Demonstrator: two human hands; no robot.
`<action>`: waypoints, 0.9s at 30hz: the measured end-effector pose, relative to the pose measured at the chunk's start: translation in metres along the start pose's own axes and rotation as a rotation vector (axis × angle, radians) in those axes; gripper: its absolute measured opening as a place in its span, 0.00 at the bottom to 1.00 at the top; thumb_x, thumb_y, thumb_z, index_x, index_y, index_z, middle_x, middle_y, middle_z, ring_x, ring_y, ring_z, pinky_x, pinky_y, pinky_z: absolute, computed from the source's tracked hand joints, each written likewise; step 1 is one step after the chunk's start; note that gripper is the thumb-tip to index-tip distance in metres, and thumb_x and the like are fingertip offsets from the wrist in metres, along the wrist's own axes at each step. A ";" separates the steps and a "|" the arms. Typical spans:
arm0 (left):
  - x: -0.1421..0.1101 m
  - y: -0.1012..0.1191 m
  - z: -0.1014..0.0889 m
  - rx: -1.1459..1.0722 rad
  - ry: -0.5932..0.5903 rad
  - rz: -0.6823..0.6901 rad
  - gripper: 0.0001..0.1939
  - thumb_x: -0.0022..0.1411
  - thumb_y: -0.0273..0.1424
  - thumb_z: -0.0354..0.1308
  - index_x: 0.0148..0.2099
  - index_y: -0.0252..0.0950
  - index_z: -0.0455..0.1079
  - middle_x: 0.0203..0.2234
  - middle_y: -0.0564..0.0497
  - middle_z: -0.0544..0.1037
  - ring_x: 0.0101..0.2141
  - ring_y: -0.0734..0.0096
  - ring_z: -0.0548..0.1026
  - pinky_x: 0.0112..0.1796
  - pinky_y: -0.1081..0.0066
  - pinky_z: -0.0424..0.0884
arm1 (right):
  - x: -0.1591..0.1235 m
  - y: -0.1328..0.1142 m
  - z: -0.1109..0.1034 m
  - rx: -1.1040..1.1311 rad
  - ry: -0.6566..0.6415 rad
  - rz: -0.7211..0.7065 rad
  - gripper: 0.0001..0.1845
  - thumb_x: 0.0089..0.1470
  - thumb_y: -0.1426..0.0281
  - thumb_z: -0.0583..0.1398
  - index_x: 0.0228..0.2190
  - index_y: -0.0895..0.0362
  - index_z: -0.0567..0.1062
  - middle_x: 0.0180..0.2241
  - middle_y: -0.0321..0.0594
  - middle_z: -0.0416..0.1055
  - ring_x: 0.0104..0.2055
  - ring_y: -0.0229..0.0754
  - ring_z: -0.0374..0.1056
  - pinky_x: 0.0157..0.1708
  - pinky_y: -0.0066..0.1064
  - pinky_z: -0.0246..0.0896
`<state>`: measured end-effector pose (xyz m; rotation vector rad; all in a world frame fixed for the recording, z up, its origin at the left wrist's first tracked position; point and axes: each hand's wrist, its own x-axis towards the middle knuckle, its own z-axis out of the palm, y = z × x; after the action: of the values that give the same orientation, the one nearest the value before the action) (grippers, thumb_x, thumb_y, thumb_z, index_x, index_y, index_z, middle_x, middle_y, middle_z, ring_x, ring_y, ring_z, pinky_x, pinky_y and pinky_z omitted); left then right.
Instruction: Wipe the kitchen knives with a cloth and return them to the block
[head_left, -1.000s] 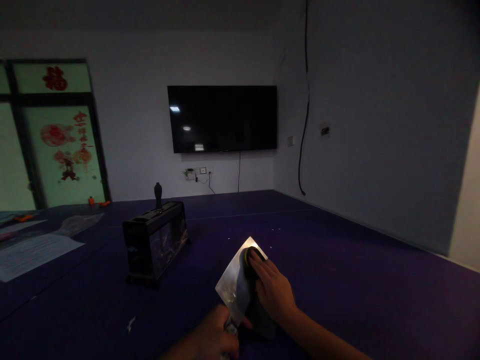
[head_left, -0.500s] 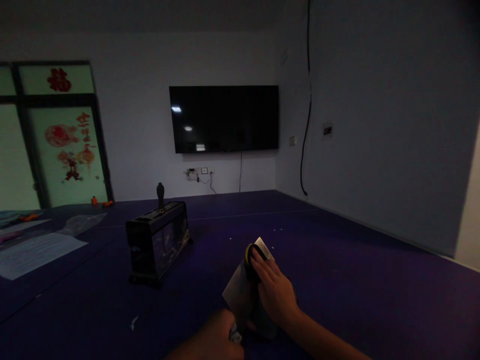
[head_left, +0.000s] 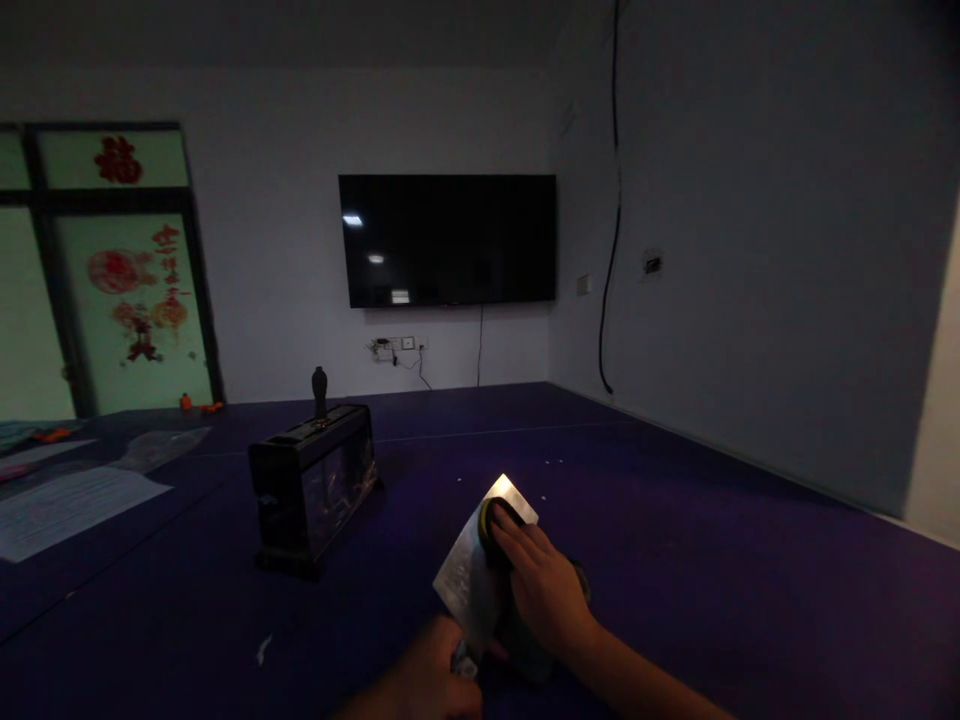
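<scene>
My left hand (head_left: 431, 672), partly blurred, is closed at the bottom middle around the light, mottled handle of what looks like a cleaver (head_left: 465, 585). Its broad, shiny metal blade tilts up and to the right, with a bright glint at the far corner. A dark round pad (head_left: 487, 530) with a yellow edge lies against the blade. Over the pad is my right hand (head_left: 551, 590), fingers together and pressing it on. Below that hand is a dark object whose kind I cannot make out.
A black box-shaped device (head_left: 337, 490) stands left on the purple tabletop (head_left: 712, 580), with a small dark vase-shaped object (head_left: 320, 390) on top. Paper sheets (head_left: 75, 510) and clear plastic (head_left: 161, 450) lie farther left. Small white scraps are scattered about. A television (head_left: 450, 240) hangs on the wall.
The pad and my right hand have shifted slightly left. The blade has tilted and moved a little left, so more of it shows and its far corner now shines brightly.
</scene>
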<state>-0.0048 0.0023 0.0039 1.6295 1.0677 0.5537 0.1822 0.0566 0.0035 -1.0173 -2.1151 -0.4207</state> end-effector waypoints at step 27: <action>-0.002 0.004 0.006 -0.286 0.177 -0.103 0.28 0.35 0.21 0.51 0.44 0.35 0.63 0.16 0.62 0.61 0.12 0.83 0.56 0.17 0.77 0.50 | 0.003 -0.003 -0.002 -0.024 -0.126 0.030 0.30 0.42 0.84 0.47 0.48 0.59 0.66 0.53 0.40 0.61 0.44 0.43 0.63 0.42 0.33 0.63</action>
<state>0.0004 -0.0024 0.0057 1.2871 1.1381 0.7561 0.1799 0.0547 0.0072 -1.1146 -2.2079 -0.3764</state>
